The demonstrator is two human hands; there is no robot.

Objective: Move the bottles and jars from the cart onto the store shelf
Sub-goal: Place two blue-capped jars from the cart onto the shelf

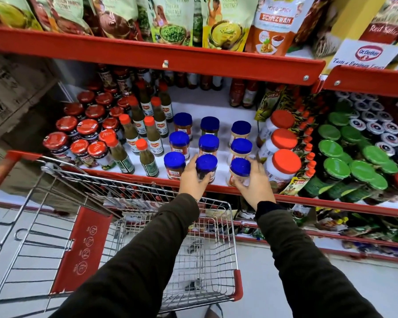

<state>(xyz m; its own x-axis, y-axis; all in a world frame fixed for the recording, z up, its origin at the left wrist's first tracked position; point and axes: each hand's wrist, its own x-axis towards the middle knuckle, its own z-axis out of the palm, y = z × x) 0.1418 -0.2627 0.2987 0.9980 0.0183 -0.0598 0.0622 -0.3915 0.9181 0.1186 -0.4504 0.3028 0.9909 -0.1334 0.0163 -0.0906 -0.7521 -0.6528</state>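
My left hand is wrapped around a dark blue-lidded jar standing at the front edge of the red shelf. My right hand grips a pale blue-lidded jar beside it, also at the shelf's front. Behind them stand more blue-lidded jars in three rows. Below my arms is the wire cart, and its basket shows no bottles or jars.
Green sauce bottles and red-lidded jars fill the shelf's left side. White jars with orange lids and green-lidded jars stand to the right. An upper shelf of pouches overhangs. A cardboard box is at the left.
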